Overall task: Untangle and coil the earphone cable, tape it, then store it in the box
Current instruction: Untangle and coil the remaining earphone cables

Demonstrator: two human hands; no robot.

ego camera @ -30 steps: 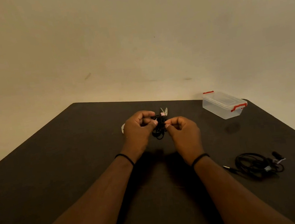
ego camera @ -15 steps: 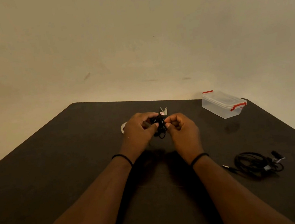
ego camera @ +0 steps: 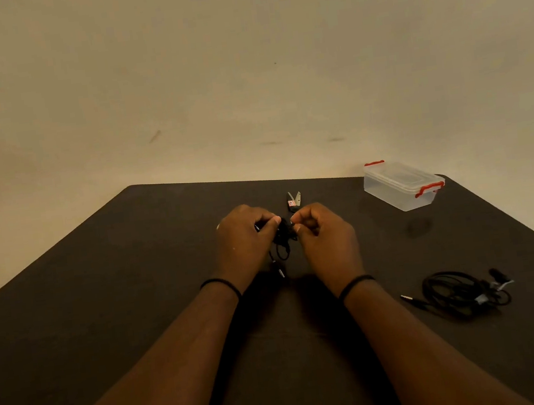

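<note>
A small black earphone cable bundle hangs between my two hands over the middle of the dark table. My left hand pinches it from the left and my right hand pinches it from the right. A loop and the jack plug dangle below the bundle. The clear plastic box with red latches stands closed at the far right of the table.
Small scissors lie just beyond my hands. A second coiled black cable with a plug lies on the table at the right. A white edge, perhaps a tape roll, peeks out behind my left hand. The dark table meets a plain wall.
My hands have drawn slightly apart on the bundle, and a loop with the jack plug now hangs lower beneath them.
</note>
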